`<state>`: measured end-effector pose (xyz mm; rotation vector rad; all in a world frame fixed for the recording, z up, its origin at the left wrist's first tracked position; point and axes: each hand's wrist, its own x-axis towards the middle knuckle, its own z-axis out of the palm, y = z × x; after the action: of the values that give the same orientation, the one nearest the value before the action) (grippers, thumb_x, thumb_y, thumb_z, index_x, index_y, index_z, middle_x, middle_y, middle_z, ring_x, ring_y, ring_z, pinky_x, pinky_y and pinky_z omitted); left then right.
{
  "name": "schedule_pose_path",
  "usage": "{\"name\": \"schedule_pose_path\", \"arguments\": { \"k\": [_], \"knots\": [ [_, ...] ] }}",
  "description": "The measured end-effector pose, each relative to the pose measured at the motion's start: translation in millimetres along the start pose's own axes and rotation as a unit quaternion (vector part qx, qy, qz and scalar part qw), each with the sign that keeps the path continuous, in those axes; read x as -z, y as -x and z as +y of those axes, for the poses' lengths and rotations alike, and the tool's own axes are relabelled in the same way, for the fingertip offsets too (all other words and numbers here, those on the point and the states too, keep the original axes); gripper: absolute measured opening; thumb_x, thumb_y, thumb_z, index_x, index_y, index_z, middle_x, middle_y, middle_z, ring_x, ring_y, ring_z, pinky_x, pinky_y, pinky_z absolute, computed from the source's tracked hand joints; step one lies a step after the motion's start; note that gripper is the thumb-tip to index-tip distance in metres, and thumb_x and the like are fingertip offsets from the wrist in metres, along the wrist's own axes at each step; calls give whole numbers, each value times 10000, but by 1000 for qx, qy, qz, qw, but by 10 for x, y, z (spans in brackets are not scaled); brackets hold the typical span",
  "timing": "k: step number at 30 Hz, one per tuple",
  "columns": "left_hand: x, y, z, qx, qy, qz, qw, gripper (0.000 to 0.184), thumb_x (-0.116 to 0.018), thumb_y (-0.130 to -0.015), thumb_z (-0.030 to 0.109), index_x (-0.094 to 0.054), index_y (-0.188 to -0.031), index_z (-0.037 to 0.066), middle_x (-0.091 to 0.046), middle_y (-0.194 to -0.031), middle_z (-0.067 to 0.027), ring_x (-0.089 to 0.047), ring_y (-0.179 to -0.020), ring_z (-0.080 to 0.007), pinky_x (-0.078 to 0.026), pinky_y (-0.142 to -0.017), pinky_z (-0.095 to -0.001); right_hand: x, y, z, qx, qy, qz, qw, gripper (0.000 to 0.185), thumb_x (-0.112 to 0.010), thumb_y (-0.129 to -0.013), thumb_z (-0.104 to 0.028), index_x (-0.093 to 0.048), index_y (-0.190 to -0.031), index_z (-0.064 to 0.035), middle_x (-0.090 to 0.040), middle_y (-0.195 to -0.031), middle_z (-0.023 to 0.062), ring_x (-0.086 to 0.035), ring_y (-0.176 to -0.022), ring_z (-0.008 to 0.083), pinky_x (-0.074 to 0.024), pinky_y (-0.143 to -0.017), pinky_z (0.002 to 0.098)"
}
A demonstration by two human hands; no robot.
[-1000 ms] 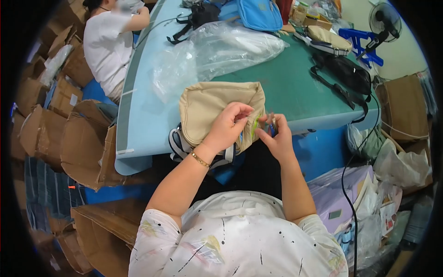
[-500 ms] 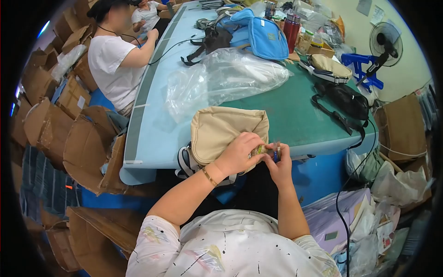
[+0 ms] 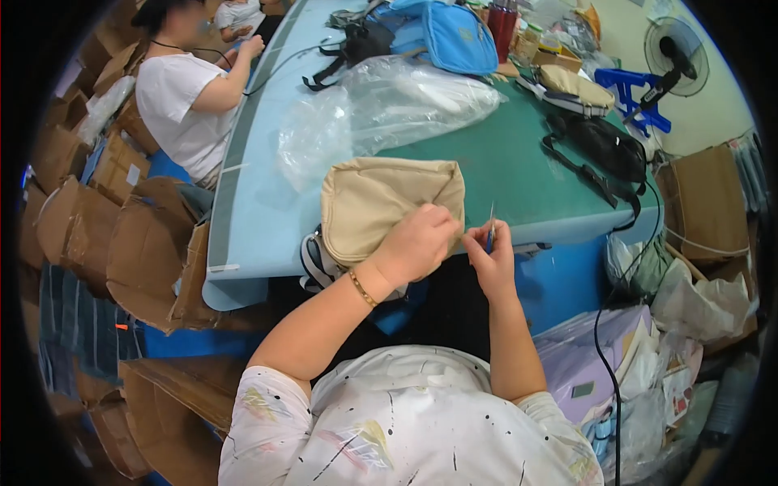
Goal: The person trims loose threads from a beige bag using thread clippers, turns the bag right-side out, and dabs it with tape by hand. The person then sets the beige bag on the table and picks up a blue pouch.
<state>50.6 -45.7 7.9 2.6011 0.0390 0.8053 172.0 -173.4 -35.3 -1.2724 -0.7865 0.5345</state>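
A beige bag (image 3: 377,198) lies at the near edge of the table, its striped strap (image 3: 314,257) hanging at the left. My left hand (image 3: 417,243) rests against the bag's lower right side with its fingers curled in; they appear to grip the bag's edge, though the fingertips are partly hidden. Just right of the bag, my right hand (image 3: 493,255) is closed around small thread snips (image 3: 491,227) with a blue part, their pointed blade facing up and away from me. The thumb and index finger of that hand come close to the left hand.
Clear plastic bags (image 3: 389,105) lie beyond the beige bag, with a blue backpack (image 3: 458,40) behind. A black bag (image 3: 600,154) and another beige bag (image 3: 575,87) sit at the right. A co-worker (image 3: 182,105) sits left of the table (image 3: 259,170). Cardboard boxes (image 3: 150,251) crowd the left.
My hands have parted slightly; the left has curled nearer the bag, and the snips now point upward in the right. The whole view has shifted, so the table appears higher.
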Motion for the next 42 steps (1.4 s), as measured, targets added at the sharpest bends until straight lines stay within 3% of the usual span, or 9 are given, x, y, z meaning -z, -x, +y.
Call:
{"name": "schedule_pose_path", "arguments": {
  "k": [3,7,14,16,22,28,31,37,42],
  "knots": [
    [23,-33,-44,44,44,-5,998,273,-590,-754,2,-609,-1024,35,-569,-960,-96,-542,-906,-270,-466,-788,-320,28,27,-47,-61,-106,8,992,260,-642,-826,-38,-420,-956,-72,-568,-820,31,-478,-619,49,-398,-523,180],
    [101,-48,-67,104,172,-3,980,209,-576,-791,24,-603,-998,27,-578,-941,-100,-566,-863,-273,-478,-733,-334,47,56,-32,-58,-89,34,994,265,-646,-822,-41,-428,-971,-68,-576,-842,33,-483,-622,52,-399,-520,182],
    [116,-35,-69,105,172,-37,979,253,-571,-798,-21,-592,-1047,16,-568,-986,-94,-566,-884,-227,-472,-762,-300,-41,108,-2,13,77,18,997,341,-710,-769,-79,-471,-1011,-60,-609,-915,21,-481,-648,43,-414,-586,216],
    [118,-26,-69,101,168,-25,980,259,-566,-795,-30,-586,-1050,16,-572,-992,-99,-567,-891,-234,-474,-763,-305,-98,73,-54,47,165,23,985,345,-717,-770,-96,-460,-995,-50,-618,-834,42,-525,-644,77,-441,-582,240],
    [101,-32,-90,63,127,-23,990,247,-585,-793,-9,-590,-1037,28,-602,-977,-94,-556,-927,-259,-465,-799,-339,-124,-11,44,100,258,94,956,349,-722,-781,-131,-444,-973,-43,-614,-705,42,-537,-562,117,-461,-548,259],
    [97,-56,-87,33,102,-15,994,247,-621,-780,48,-595,-1025,43,-602,-951,-83,-544,-920,-266,-455,-799,-352,-51,9,16,94,154,87,980,329,-719,-781,-126,-459,-966,-45,-622,-724,55,-549,-567,126,-461,-544,262],
    [115,-101,-48,35,68,-31,997,265,-633,-753,47,-598,-1016,50,-590,-922,-83,-541,-894,-269,-451,-801,-348,-10,41,-15,79,186,30,979,319,-717,-780,-124,-467,-961,-43,-633,-741,66,-576,-596,131,-463,-554,257],
    [114,-125,-66,67,81,-63,993,243,-635,-732,37,-618,-972,64,-575,-892,-83,-542,-881,-262,-447,-806,-353,-48,13,63,96,230,55,967,315,-710,-786,-120,-464,-968,-44,-640,-750,76,-592,-627,132,-469,-582,258],
    [90,-146,15,58,25,-60,996,205,-652,-725,53,-638,-927,84,-578,-861,-65,-556,-850,-263,-465,-758,-356,-35,11,27,80,158,35,984,319,-705,-792,-114,-456,-980,-47,-633,-771,63,-579,-645,113,-471,-595,256]
  ]
}}
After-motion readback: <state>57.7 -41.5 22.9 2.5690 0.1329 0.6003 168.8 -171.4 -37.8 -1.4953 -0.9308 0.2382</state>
